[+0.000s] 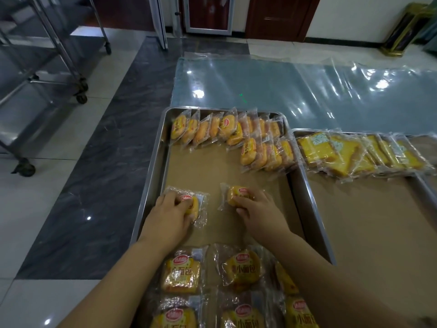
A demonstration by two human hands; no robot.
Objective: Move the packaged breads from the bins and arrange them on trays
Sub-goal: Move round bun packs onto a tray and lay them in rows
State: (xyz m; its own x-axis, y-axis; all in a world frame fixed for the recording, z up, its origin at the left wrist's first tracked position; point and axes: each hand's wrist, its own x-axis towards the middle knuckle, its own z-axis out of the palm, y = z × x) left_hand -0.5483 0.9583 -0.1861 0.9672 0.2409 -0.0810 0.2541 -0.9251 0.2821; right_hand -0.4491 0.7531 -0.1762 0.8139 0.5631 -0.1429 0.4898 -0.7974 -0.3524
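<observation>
The left grip (170,216) clasps the left bun (192,204) and the right grip (257,209) the right bun (235,194). Both buns are round in crinkly clear wrap, on a paper-lined steel tray (151,174).

The tray (151,166) is silver-grey steel, lined with plain tan paper (212,169). On it the packaged breads (227,129) are golden yellow in clear wrappers, several showing a red oval badge. Right of the tray, a second tray (366,221) holds paler yellow slices (350,152) with a mint-green label. Left of the tray the floor (106,162) shows a dark grey marbled band, white-veined, between off-white tiles. Beyond the tray lies a glossy blue-green plastic sheet (283,91).
</observation>
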